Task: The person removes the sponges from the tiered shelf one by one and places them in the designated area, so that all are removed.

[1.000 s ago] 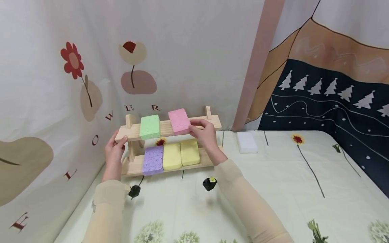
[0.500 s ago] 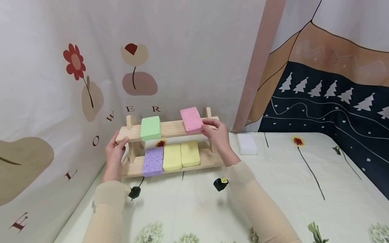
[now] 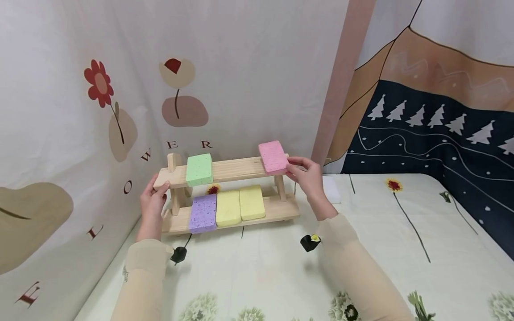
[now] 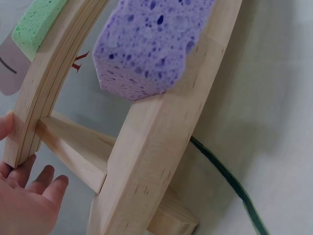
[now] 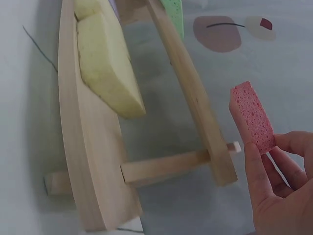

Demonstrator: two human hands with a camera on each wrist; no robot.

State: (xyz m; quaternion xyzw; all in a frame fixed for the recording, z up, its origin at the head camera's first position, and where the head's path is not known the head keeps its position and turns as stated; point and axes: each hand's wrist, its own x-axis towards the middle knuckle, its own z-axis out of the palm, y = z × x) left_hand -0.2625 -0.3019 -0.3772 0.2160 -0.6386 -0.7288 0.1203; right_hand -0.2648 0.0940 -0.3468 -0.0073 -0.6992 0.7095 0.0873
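Right hand (image 3: 308, 180) pinches pink sponge (image 3: 274, 157) in head view, at its lower right corner, over the right end of upper shelf (image 3: 237, 167). Left hand (image 3: 152, 203) grips that shelf's left end. Looks done: green sponge (image 3: 199, 170) up top; purple sponge (image 3: 203, 214), two yellow sponges (image 3: 228, 208) on lower shelf (image 3: 282, 207). Left: pink not released; white block (image 3: 333, 191) off-rack. Left wrist: thumb above shelf end, fingers below. Right wrist: pink at fingertips, apart from wood.

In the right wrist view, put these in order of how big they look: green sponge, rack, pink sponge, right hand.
1. Rack
2. Right hand, cut off by the frame
3. Pink sponge
4. Green sponge, partly hidden and cut off, so this is visible size only
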